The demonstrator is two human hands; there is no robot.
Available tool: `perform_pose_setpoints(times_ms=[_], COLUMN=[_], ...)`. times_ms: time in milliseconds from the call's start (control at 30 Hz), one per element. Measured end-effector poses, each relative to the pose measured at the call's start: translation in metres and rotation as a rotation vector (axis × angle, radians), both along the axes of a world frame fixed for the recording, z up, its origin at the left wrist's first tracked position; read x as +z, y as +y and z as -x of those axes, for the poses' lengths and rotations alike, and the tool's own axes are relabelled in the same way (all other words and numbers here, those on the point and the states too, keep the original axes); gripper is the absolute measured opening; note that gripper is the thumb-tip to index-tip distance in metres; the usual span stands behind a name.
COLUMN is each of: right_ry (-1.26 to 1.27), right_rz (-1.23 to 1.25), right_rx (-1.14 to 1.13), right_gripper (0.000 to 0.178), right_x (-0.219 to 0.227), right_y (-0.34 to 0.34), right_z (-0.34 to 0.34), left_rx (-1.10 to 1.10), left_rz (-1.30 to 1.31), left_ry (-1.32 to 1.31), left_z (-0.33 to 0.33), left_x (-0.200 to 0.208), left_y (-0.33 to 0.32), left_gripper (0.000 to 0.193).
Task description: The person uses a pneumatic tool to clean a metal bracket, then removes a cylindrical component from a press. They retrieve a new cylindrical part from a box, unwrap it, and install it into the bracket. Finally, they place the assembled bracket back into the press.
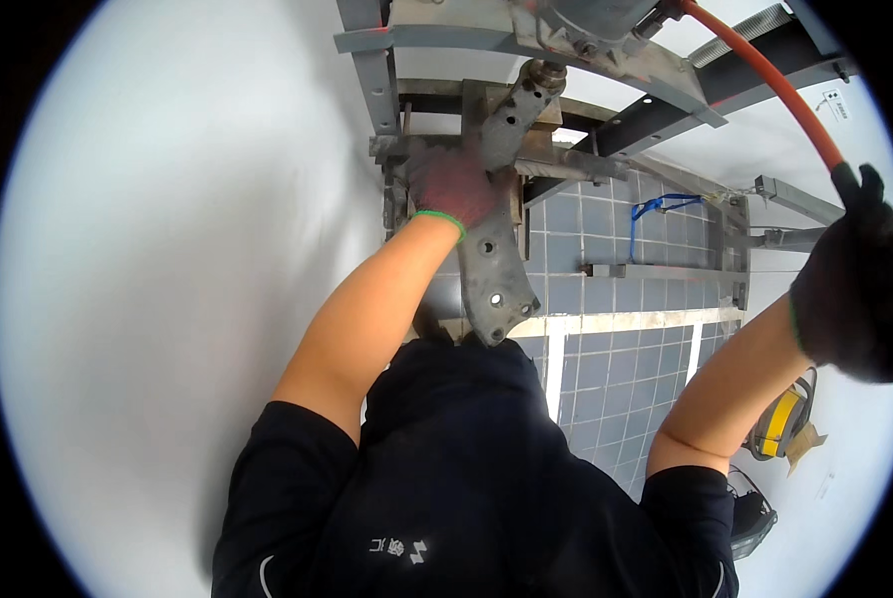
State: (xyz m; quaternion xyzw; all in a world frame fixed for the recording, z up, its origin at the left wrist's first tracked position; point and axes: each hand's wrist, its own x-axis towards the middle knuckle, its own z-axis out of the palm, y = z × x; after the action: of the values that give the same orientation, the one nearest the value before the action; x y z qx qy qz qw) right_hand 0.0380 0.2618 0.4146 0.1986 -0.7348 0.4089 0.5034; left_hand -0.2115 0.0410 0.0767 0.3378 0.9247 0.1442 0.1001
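Observation:
A long grey metal plate with round holes (493, 267) runs from under the machine head down toward my body. Around its middle is my left hand (452, 185), in a dark red glove with a green cuff, closed on the plate; its fingers are partly blurred and hidden. The plate's far end sits below a spindle-like metal piece (546, 72). Off to the right, my raised right hand (850, 284), in a dark glove, is wrapped round the black-gripped end of an orange lever (773, 82). That lever curves up to the machine.
A grey steel frame (656, 115) surrounds the machine. Further right, a blue strap (661, 204) hangs on a lower metal rail (666, 271) over the tiled floor (606, 374). Yellow-and-black earmuffs (780, 421) hang at the lower right. A pale wall (167, 299) stands at left.

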Motion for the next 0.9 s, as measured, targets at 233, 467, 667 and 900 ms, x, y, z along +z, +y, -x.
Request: perform_pose_setpoints(times_ms=[233, 467, 667, 900], right_ry=[0.117, 0.130, 0.129, -0.065], right_rz=[0.303, 0.294, 0.310, 0.115], right_rx=[-0.064, -0.108, -0.085, 0.076], right_gripper=[0.044, 0.043, 0.042, 0.045], right_x=[-0.131, -0.153, -0.156, -0.051], right_y=[-0.041, -0.057, -0.045, 0.049], right_z=[-0.037, -0.033, -0.045, -0.039], left_rx=[-0.077, -0.030, -0.006, -0.028], left_rz=[0.178, 0.106, 0.116, 0.172], left_ry=[-0.018, 0.024, 0.033, -0.048], left_z=[0.005, 0.004, 0.007, 0.004], left_x=[0.022, 0.003, -0.006, 0.013], left_y=[0.005, 0.002, 0.004, 0.006], left_gripper=[0.095, 0.093, 0.099, 0.094])
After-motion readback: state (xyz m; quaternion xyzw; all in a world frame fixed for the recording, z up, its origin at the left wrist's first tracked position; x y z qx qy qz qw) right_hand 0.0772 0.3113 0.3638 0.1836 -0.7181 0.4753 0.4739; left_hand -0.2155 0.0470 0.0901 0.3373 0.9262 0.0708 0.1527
